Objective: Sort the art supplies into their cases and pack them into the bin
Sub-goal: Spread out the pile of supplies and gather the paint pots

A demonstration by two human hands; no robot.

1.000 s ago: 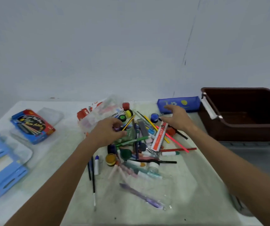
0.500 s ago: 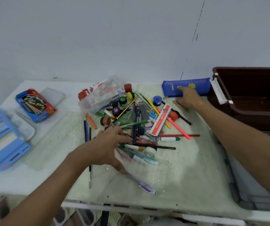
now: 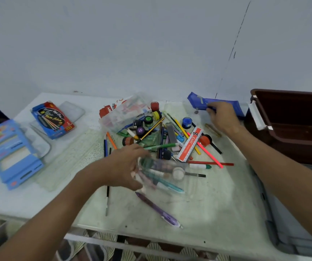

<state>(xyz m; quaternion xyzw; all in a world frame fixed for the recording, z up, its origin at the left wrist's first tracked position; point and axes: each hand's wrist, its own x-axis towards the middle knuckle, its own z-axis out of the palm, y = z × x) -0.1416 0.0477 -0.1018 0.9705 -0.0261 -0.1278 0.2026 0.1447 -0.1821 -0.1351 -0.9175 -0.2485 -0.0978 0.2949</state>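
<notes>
My right hand [image 3: 224, 117] has its fingers curled over the near edge of the blue zip pencil pouch [image 3: 213, 104], at the far side of the table just left of the brown bin [image 3: 291, 125]. The pouch looks tilted, its left end raised, so I judge it is coming off the surface. It is soft fabric and looks flat and light; it will sag if I hold one end, so the middle of the long edge, where I have it, seems the best purchase, and the zip pull hanging at its left end is what I would need to open it.

My left hand [image 3: 126, 166] is at the near edge of the heap of loose supplies, fingers bent round a clear plastic sleeve [image 3: 160, 172] with pens and markers showing through. The frame is blurred there, so I cannot tell how firm that hold is. The sleeve looks thin, slick and floppy, and its contents could slide out of an open end; I would keep it level.

The paint pots [image 3: 148, 119], pencils and the red-and-white lead box [image 3: 190, 144] lie unsorted between my hands. The bin looks empty in the part I can see.
</notes>
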